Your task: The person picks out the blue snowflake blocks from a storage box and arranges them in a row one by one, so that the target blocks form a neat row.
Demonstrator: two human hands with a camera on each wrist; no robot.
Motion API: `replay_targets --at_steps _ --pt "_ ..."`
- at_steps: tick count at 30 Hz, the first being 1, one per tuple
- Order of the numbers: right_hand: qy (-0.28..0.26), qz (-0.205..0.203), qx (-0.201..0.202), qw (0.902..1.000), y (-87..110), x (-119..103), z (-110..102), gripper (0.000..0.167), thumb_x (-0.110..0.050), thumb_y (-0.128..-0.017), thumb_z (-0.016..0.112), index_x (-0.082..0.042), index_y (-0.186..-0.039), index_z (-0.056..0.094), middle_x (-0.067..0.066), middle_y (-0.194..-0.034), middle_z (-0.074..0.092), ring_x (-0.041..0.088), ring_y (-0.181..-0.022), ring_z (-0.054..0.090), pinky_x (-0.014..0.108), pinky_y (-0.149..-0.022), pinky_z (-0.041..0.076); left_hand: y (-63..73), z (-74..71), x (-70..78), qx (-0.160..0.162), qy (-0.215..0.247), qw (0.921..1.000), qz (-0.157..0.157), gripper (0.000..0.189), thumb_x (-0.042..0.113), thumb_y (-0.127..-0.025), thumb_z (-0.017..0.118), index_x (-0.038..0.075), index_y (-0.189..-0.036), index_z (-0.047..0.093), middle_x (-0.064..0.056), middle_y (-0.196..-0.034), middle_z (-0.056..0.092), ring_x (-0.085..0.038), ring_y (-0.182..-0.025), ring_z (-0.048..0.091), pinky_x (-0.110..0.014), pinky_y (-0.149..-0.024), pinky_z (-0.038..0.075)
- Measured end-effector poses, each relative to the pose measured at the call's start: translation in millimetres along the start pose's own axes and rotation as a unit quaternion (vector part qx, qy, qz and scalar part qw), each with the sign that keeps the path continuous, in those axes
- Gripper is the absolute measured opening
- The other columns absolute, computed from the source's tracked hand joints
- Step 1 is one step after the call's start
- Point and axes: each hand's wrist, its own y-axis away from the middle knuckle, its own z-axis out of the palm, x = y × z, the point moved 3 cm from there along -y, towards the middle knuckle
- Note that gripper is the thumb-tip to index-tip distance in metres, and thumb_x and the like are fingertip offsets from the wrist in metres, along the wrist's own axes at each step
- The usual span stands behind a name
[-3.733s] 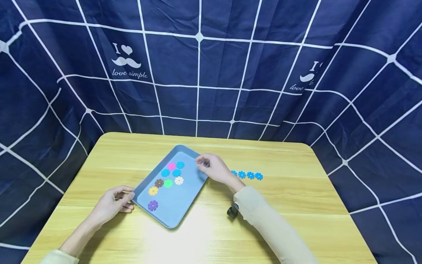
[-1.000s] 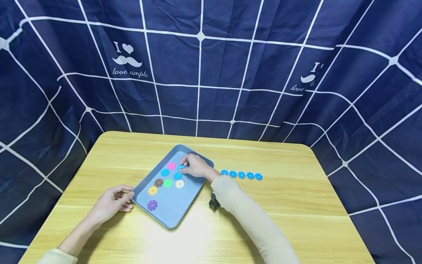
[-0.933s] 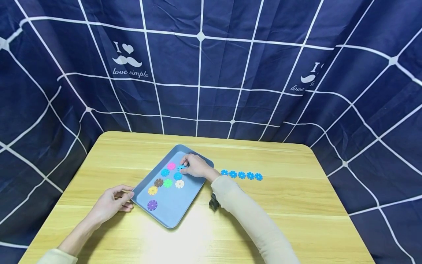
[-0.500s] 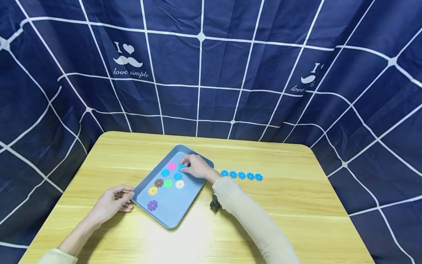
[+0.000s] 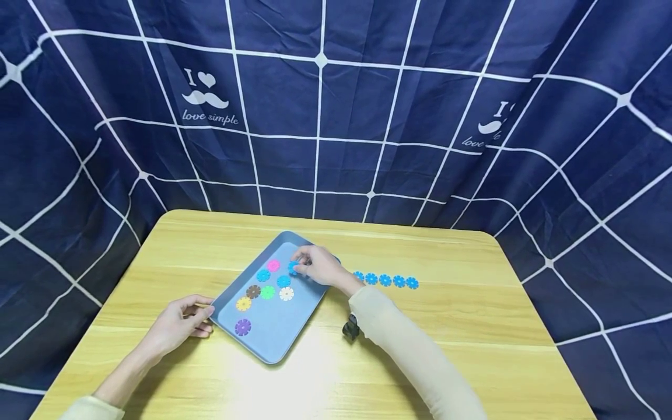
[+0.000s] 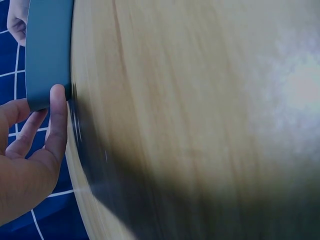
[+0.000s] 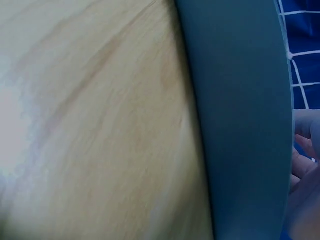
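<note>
A grey-blue tray (image 5: 278, 329) lies slantwise on the wooden table, with several notched plastic discs in it. At its near left corner my left hand (image 5: 175, 324) grips the rim between thumb and fingers; the left wrist view shows the thumb (image 6: 58, 102) on the tray's wall (image 6: 48, 55). Over the far right part of the tray, my right hand (image 5: 322, 267) pinches a blue notched disc (image 5: 293, 268) between thumb and fingers. In the right wrist view the tray wall (image 7: 240, 120) hides the disc and part of the hand (image 7: 306, 155).
Inside the tray lie a pink disc (image 5: 273, 265), two blue ones, a brown disc (image 5: 253, 291), a green disc (image 5: 268, 292), a cream disc (image 5: 286, 293), a yellow disc (image 5: 244, 303) and a purple disc (image 5: 242, 327). Right of the tray, several blue discs (image 5: 385, 280) form a row.
The right hand went from the tray's right rim in to a blue disc, and now lifts it slightly rightward. One more disc of the row shows. The left hand stays put.
</note>
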Motion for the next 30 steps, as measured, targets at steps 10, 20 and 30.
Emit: replay_targets --at_steps 10,20,30 --pt "-0.033 -0.018 0.027 0.9989 14.9 1.1 -9.8 0.019 -0.014 -0.101 0.071 -0.008 -0.119 0.073 0.008 -0.095 0.076 0.024 -0.074 0.073 0.024 -0.064 0.062 -0.7 0.4 -0.9 -0.003 0.007 1.0000 0.004 0.042 0.008 -0.108 0.058 -0.019 -0.139 0.050 -0.014 -0.093 0.072 -0.012 -0.075 0.073 -0.029 -0.073 0.071" --pt "-0.049 -0.020 0.056 0.9970 31.3 -1.4 -17.1 0.015 -0.016 -0.099 0.074 -0.010 -0.114 0.074 0.005 -0.094 0.077 0.016 -0.077 0.066 0.021 -0.070 0.057 -0.6 0.2 -3.1 0.000 0.002 1.0000 0.005 0.040 0.007 -0.107 0.058 -0.019 -0.138 0.052 -0.015 -0.092 0.072 -0.012 -0.074 0.073 -0.029 -0.073 0.071" --pt "-0.053 -0.012 0.078 0.9955 49.3 -4.1 -26.0 0.012 -0.019 -0.099 0.075 -0.015 -0.110 0.076 0.002 -0.095 0.077 0.011 -0.080 0.062 0.021 -0.070 0.055 -1.2 -0.1 -3.8 0.003 -0.001 1.0000 0.003 0.041 0.008 -0.108 0.058 -0.018 -0.139 0.052 -0.014 -0.093 0.071 -0.013 -0.075 0.073 -0.029 -0.073 0.071"
